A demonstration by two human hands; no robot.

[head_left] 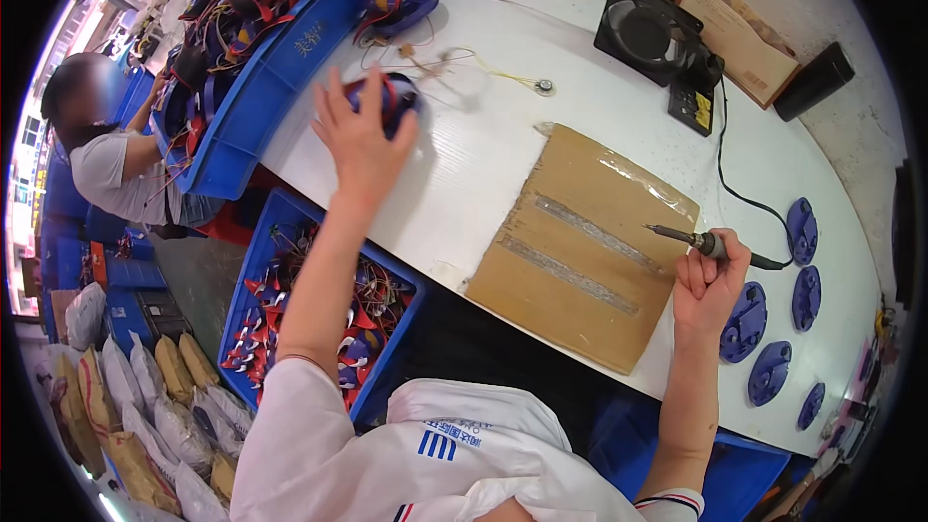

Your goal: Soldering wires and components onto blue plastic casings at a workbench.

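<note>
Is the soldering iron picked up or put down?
Picked up: your right hand grips the soldering iron, its tip over the cardboard.

blue plastic crate, upper left: a short row of characters on its long outer wall | white shirt on the camera wearer: blue printed characters across the chest, next to a blue barred emblem | small black box on the worktop: yellowish markings, too small to read
</note>
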